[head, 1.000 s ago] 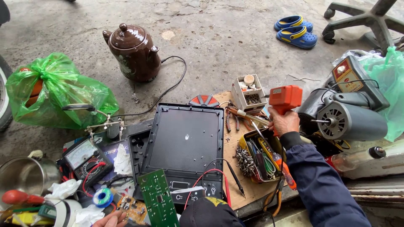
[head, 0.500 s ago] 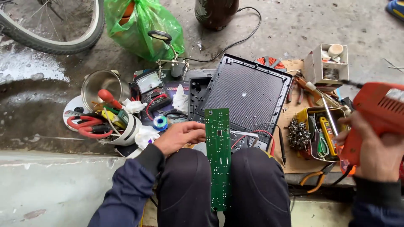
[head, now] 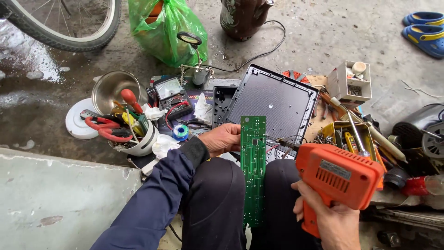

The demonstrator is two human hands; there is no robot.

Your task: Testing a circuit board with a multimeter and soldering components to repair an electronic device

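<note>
On the concrete floor at far left, a bicycle wheel (head: 69,25) is cut off by the top edge. Right of it sits a green plastic bag (head: 164,28), contents hard to make out, and below, a steel bowl (head: 113,90) beside a white tub (head: 134,139) crammed with red-handled pliers and screwdrivers. A multimeter (head: 171,95) lies next, its dial too small to read.

Left hand (head: 224,138): fingers closed on the left edge of a long green circuit board (head: 253,171), which stands upright across the person's knees, its lower end resting between dark trouser legs. Behind the board, a black appliance base plate (head: 275,99) lies flat; its near edge is hidden by board and hand.

Right hand (head: 326,217): clamped around the grip of an orange soldering gun (head: 337,178), tip touching the board's right edge. The wrist is cut off at the bottom edge.

Far right, a yellow tray of tools (head: 347,134) and a partly visible motor (head: 428,134).

Since half a second ago, the gun has come in from the right edge to the board; the left hand has shifted onto the board.
</note>
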